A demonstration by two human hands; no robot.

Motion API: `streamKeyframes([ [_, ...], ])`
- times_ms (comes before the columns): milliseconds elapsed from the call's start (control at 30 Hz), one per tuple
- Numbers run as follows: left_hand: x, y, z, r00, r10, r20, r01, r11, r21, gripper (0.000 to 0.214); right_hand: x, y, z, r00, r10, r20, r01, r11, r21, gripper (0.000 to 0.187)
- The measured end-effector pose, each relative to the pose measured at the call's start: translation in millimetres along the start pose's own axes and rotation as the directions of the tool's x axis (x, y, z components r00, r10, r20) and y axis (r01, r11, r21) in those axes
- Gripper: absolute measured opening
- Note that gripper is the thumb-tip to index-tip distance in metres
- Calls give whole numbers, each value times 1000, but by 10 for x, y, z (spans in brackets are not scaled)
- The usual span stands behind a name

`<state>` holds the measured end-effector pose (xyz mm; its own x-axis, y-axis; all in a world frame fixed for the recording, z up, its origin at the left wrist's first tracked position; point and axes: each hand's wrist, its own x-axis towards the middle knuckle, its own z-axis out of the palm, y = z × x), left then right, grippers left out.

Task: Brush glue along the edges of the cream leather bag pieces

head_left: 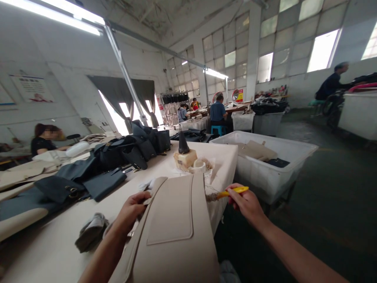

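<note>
A beige bag [169,210] with a stitched pocket panel stands tilted in front of me at the table's near end. My left hand [133,210] grips its left edge, and the fingertips are partly hidden behind it. In my right hand [246,204] is a brush with a yellow handle [238,190], pinched between thumb and fingers. Its brown, matted bristles lie against or very close to the bag's right edge. Past the bag, a small white pot [198,166] sits beside a yellowish block [185,159] that carries a black cone [183,142].
A crumpled grey cloth [92,232] lies left of my left forearm. Dark blue bags [110,157] are heaped along the table's left side. A white plastic bin [265,177] holding bag pieces stands on the right. Several other people sit working farther off.
</note>
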<state>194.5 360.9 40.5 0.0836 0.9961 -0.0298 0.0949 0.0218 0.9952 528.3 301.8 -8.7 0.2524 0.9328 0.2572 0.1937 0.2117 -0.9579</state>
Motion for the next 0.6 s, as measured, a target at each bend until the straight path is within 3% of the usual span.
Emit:
streamKeyframes([
  [233,31,11,-67,999,3,-35,0,996,87,33,99,2,78,980,-183,84,199,943,-268,29],
  [400,47,-29,-96,1000,-4,-19,5,998,59,32,145,20,81,981,-168,99,189,943,-273,29],
  [600,46,-33,-96,1000,-15,-26,15,1000,11,32,25,-66,34,969,-135,206,188,946,-265,28],
])
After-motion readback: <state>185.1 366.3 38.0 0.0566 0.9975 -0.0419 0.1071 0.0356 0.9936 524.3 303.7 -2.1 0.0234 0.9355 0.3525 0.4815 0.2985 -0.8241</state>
